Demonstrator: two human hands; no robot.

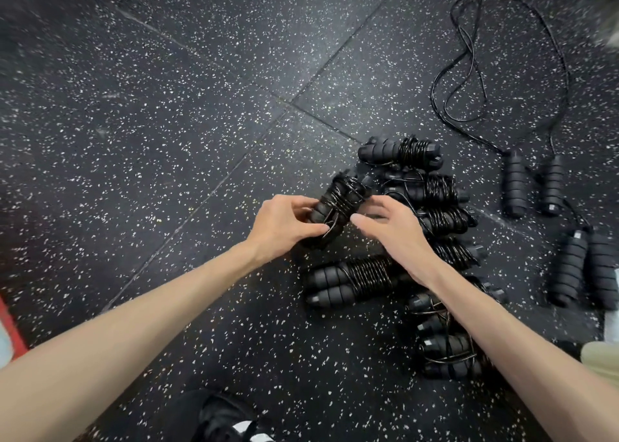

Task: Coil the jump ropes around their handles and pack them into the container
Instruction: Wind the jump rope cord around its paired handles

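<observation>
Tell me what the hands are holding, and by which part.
The left hand grips a coiled jump rope by its handles' lower end. The right hand hovers open beside it, holding nothing.

There is only one view — the head camera, wide-angle, looking steeply down and forward at the speckled floor (201, 123), close above both forearms, which enter from the bottom edge.
</observation>
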